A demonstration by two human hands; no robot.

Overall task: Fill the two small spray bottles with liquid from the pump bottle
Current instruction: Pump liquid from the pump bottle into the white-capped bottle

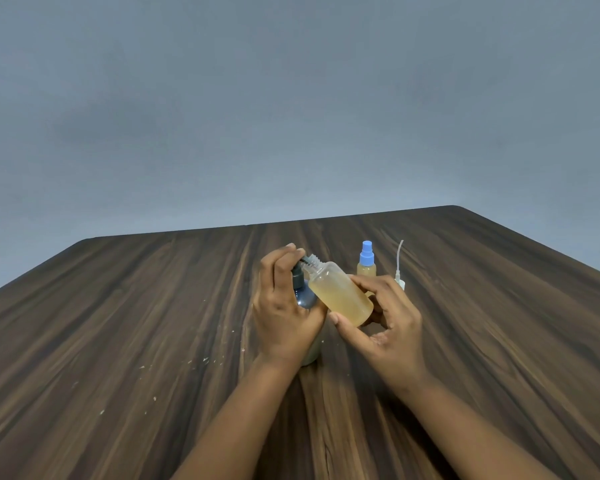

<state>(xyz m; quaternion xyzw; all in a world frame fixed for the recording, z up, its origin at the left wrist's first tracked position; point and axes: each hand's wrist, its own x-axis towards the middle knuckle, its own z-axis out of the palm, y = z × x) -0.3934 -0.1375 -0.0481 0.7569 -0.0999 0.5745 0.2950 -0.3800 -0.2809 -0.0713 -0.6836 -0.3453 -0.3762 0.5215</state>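
You are indoors, at a dark wood-grain table (153, 323) with a plain grey-blue wall (257, 98) behind it. The smooth top has rounded far corners, and pale crumbs (205, 359) lie scattered on it. It is a simple room; you cannot tell whether it is a home, an office or a studio.

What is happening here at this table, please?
A person fills small bottles at a wooden table. The left hand grips the pump bottle at its head. The right hand holds an uncapped small bottle tilted, neck at the spout, with amber liquid inside. A blue-capped spray bottle stands behind, beside a white spray head.
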